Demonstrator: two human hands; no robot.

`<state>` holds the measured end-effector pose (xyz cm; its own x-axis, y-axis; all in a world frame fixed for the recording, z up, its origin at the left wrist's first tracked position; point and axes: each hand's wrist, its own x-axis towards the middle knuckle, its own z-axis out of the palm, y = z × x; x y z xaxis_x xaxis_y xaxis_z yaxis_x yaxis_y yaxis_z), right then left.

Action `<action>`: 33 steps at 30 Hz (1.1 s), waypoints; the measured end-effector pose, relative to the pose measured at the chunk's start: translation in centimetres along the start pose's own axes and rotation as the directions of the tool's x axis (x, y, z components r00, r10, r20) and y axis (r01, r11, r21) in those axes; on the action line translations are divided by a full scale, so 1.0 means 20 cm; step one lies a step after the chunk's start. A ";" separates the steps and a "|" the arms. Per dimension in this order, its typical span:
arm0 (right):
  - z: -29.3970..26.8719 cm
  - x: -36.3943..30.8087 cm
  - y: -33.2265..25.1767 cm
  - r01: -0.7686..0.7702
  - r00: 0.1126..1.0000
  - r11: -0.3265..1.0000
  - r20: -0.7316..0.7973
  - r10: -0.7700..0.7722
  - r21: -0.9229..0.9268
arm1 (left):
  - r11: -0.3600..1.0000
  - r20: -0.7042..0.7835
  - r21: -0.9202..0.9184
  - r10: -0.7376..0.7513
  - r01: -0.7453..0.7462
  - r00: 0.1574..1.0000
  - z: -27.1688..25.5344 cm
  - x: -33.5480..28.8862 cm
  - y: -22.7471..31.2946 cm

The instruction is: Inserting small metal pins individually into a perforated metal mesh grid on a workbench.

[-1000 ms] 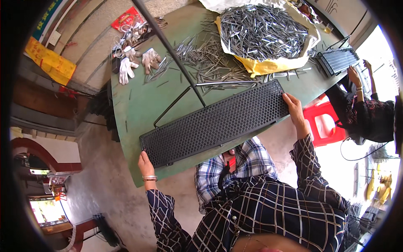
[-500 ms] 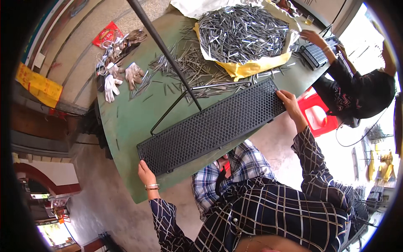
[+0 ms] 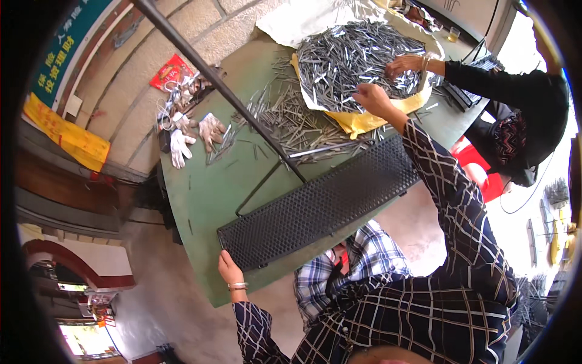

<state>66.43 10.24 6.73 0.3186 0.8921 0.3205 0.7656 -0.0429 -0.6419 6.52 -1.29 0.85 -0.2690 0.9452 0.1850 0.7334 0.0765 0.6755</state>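
A long black perforated tray [image 3: 327,197] with rows of small holes lies across the green table [image 3: 197,200], its near edge along the table's front. My left hand [image 3: 230,269] grips the tray's near left corner, wrist bracelets showing. My right hand [image 3: 377,102] is over the near edge of a heap of thin metal pieces [image 3: 339,60] in an open white and yellow sack [image 3: 353,123]. Its fingers are curled closed; whatever they may hold cannot be made out. A co-worker's hand [image 3: 405,65] also reaches into the heap from the right.
A dark metal pole [image 3: 212,76] slants down to the tray's far edge. Loose metal pieces [image 3: 297,121] are scattered beside the sack. Work gloves [image 3: 211,131] and a red packet [image 3: 171,73] lie at the far left. A red stool [image 3: 479,167] stands beyond the tray's right end.
My right hand has left the tray's right end and moved up and left to the metal heap. The co-worker's hand has moved from the right-hand tray into the heap.
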 end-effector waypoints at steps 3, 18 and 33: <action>0.09 0.19 0.12 -0.043 0.994 0.993 -0.107 0.031 -0.109 | 0.999 0.024 -0.031 0.009 -0.008 1.000 0.02 -0.01 0.07; 0.29 0.97 0.26 -0.258 0.946 0.897 -0.281 0.159 -0.360 | 0.995 0.033 0.079 -0.068 0.065 0.997 -0.01 0.00 0.07; 0.23 1.24 0.33 -0.344 0.931 0.820 -0.050 0.363 -0.458 | 0.980 0.115 0.141 -0.161 0.144 0.980 -0.03 -0.02 0.11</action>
<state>76.87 34.13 7.30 0.6021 0.7921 0.1004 0.7738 -0.5480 -0.3178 7.86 -1.71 2.79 -0.3101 0.9507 -0.0092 0.7673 0.2560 0.5880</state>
